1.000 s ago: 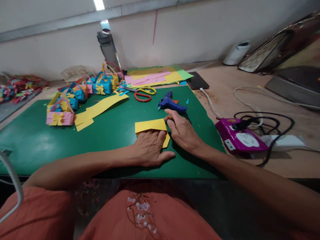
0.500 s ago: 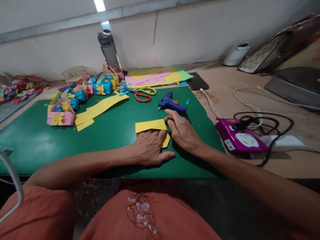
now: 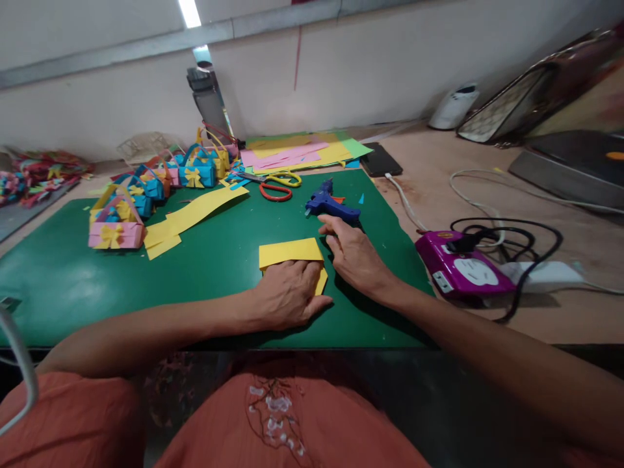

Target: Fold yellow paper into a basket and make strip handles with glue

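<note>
A folded piece of yellow paper [image 3: 291,251] lies on the green mat, its upper flap turned over. My left hand [image 3: 290,292] rests flat on this paper, fingertips tucked beneath the flap and out of sight, thumb stretched to the right. Just right of the paper is my right hand [image 3: 358,257], fingers loosely bent and the index pointing forward, with nothing visible in it. Beyond those fingertips lies a blue glue gun [image 3: 331,203]. Scissors [image 3: 275,185] with red and yellow handles lie farther back.
Small paper baskets [image 3: 117,234] and yellow strips [image 3: 207,209] occupy the mat's left side. Coloured sheets [image 3: 302,153], a bottle [image 3: 207,101] and a phone [image 3: 381,160] are at the back. A purple power socket [image 3: 458,266] with cables stands at right.
My left hand has shifted slightly left and toward me with the folded paper. The whole view has also shifted a little; my right hand keeps nearly the same pose.
</note>
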Demonstrator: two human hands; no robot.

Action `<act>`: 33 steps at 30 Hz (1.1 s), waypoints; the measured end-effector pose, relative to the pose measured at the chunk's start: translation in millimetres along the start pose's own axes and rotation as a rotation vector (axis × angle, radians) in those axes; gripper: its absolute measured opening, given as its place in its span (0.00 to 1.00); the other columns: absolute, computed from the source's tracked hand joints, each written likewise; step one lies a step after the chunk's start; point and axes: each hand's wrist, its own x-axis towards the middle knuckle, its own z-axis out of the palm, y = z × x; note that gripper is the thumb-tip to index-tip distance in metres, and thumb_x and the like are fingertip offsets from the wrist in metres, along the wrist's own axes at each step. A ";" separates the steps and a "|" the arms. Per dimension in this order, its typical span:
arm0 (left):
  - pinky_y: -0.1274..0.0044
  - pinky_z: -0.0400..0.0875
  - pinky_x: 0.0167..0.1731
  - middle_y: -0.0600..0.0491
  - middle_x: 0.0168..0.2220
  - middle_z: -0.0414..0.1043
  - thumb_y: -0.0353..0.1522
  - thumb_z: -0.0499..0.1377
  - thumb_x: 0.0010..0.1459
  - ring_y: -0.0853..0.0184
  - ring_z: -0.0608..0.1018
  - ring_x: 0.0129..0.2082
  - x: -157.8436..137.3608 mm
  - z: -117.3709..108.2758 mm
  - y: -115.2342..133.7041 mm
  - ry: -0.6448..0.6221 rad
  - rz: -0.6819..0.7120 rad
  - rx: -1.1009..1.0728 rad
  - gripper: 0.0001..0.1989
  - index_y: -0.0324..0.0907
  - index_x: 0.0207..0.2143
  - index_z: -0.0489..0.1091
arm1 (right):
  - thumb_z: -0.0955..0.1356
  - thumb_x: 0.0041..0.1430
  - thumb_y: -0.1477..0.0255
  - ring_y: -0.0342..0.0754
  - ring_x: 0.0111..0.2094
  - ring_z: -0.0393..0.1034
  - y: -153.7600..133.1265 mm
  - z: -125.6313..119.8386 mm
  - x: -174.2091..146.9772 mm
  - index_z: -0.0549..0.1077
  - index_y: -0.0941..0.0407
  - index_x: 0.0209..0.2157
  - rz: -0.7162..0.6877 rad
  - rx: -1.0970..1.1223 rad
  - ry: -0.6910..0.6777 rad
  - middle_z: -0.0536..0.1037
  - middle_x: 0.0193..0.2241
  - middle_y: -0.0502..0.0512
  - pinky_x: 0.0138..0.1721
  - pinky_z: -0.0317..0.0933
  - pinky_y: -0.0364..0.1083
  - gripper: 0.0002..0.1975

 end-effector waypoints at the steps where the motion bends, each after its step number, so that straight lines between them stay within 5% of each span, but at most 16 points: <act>1: 0.65 0.69 0.39 0.41 0.43 0.70 0.46 0.47 0.60 0.54 0.72 0.42 -2.0 -0.8 -1.3 -0.004 0.002 -0.013 0.24 0.35 0.46 0.62 | 0.56 0.57 0.80 0.50 0.41 0.69 0.3 -0.3 0.0 0.65 0.62 0.50 -0.005 -0.011 -0.006 0.76 0.40 0.61 0.43 0.60 0.49 0.20; 11: 0.70 0.69 0.41 0.42 0.42 0.70 0.37 0.49 0.61 0.60 0.72 0.41 -29.6 -3.4 -35.7 0.101 0.235 -0.233 0.16 0.35 0.46 0.63 | 0.65 0.54 0.78 0.52 0.38 0.67 1.2 0.9 1.5 0.75 0.58 0.34 -0.078 -0.094 -0.160 0.76 0.34 0.59 0.41 0.56 0.50 0.07; 17: 0.71 0.68 0.44 0.43 0.44 0.71 0.36 0.48 0.61 0.62 0.73 0.43 -33.6 -7.2 -48.0 0.129 0.248 -0.406 0.18 0.35 0.49 0.63 | 0.65 0.54 0.78 0.47 0.37 0.67 3.5 0.8 3.0 0.74 0.58 0.31 -0.097 -0.055 -0.193 0.75 0.33 0.56 0.40 0.57 0.47 0.06; 28: 0.77 0.70 0.42 0.49 0.43 0.74 0.29 0.49 0.60 0.67 0.75 0.42 -28.7 -9.5 -46.6 0.209 -0.020 -0.805 0.13 0.37 0.44 0.69 | 0.62 0.58 0.77 0.49 0.37 0.66 2.5 -2.5 0.2 0.73 0.59 0.36 -0.234 -0.075 -0.252 0.75 0.34 0.59 0.40 0.57 0.46 0.09; 33: 0.76 0.71 0.42 0.47 0.45 0.74 0.29 0.49 0.60 0.67 0.76 0.43 -27.0 -3.9 -46.7 0.240 -0.039 -0.842 0.14 0.37 0.45 0.69 | 0.61 0.60 0.75 0.49 0.37 0.66 2.2 -3.7 -0.7 0.72 0.59 0.39 -0.287 -0.073 -0.256 0.75 0.35 0.59 0.38 0.58 0.46 0.10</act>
